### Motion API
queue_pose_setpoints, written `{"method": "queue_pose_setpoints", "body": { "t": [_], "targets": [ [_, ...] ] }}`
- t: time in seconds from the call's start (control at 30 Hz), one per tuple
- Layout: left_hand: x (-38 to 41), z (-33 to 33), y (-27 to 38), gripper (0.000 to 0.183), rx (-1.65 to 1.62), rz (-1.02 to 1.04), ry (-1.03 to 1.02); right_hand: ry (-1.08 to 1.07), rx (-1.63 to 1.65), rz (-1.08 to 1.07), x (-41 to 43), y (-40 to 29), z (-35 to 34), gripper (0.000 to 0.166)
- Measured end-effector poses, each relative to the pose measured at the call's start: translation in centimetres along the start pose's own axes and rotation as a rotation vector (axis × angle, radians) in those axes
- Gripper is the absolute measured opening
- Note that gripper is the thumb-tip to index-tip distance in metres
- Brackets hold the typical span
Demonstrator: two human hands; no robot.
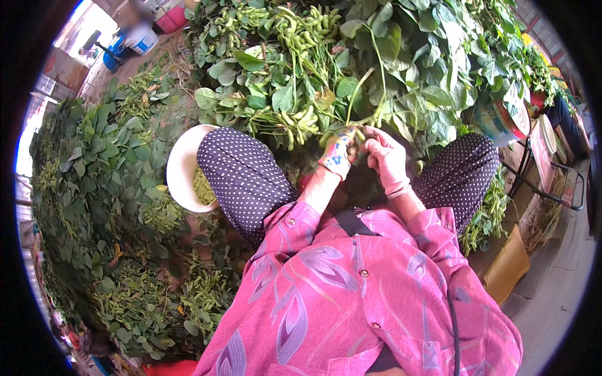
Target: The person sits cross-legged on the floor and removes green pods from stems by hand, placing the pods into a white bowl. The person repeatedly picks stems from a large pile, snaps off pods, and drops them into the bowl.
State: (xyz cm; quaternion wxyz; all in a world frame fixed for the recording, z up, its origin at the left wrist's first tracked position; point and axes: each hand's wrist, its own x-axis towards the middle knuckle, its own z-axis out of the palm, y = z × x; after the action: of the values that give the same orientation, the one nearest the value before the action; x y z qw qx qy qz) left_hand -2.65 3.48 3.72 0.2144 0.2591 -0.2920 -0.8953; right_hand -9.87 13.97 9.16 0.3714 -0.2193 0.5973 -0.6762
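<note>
Between my knees, both gloved hands meet at a green soybean stem (pixel 376 114) that bears leaves and pods. My left hand (pixel 339 149), in a glove with blue marks, is closed around the stem and some pods. My right hand (pixel 386 159), in a pale pink glove, touches the plant right beside it with bent fingers; whether it grips a pod is too small to tell. Just beyond the hands lies a heap of soybean plants with green pods (pixel 301 123). A white bucket (pixel 181 164) stands against my left knee, with green beans (pixel 203 188) inside.
Leafy soybean plants (pixel 103 150) are piled along the left side. At the right are a printed bucket (pixel 501 123), a black metal frame (pixel 536 185) and a yellowish board or sack (pixel 508 263). A blurred person (pixel 136 16) is near white and blue buckets (pixel 143 41) at the upper left.
</note>
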Motion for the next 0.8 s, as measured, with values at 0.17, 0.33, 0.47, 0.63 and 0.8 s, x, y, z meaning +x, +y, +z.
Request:
{"method": "queue_pose_setpoints", "body": {
  "t": [0.17,0.33,0.47,0.63,0.8],
  "targets": [
    [0.3,-0.2,0.0,0.02,0.245,0.048,0.044,-0.232,-0.049,0.222,0.2,0.2,-2.0,0.029],
    [0.2,0.4,0.2,0.019,0.421,0.075,0.118,-0.34,-0.027,0.256,0.4,0.2,-2.3,0.031],
    [0.8,-0.3,-0.2,0.018,0.581,0.12,0.233,-0.353,-0.063,0.267,-0.1,-0.3,-1.7,0.032],
    [0.2,0.7,0.2,0.015,0.412,0.126,0.106,-0.23,-0.084,0.295,0.7,0.4,-1.9,0.023],
    [0.4,-0.6,-0.2,0.018,0.195,0.066,-0.053,-0.19,-0.01,0.322,0.7,0.5,-1.6,0.013]
  ]
}}
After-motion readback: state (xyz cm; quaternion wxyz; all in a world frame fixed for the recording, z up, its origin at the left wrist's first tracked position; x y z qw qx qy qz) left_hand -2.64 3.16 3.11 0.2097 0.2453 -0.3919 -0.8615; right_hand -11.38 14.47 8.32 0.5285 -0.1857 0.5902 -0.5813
